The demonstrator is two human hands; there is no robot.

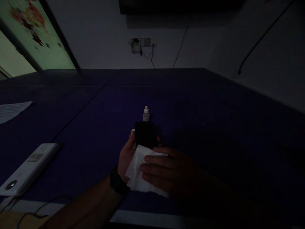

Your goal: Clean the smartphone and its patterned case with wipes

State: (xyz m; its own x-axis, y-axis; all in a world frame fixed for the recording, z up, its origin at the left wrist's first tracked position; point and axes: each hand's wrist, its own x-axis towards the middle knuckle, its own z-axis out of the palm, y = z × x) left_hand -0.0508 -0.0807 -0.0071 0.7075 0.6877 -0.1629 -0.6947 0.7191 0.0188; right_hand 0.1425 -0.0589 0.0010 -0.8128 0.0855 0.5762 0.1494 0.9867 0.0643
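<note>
My left hand (126, 156) holds a dark phone-like slab (145, 133) from below. Its thumb lies along the left edge and fingertips show at the right edge. My right hand (166, 168) presses a folded white tissue (138, 173) over the slab's near part, fingers stretched across the tissue. The near end of the slab is hidden under it. Just beyond the slab stands a small clear bottle (146, 116) with a white cap, its base hidden. A small pale object (132, 131), partly covered by my left thumb, cannot be made out.
A long white device (30, 167) lies on the dark blue table (95, 127) at the left, with cables (35, 213) near it. A sheet of paper (14, 111) rests farther left. Wall sockets (143, 43) with hanging cords are at the back. The room is dim.
</note>
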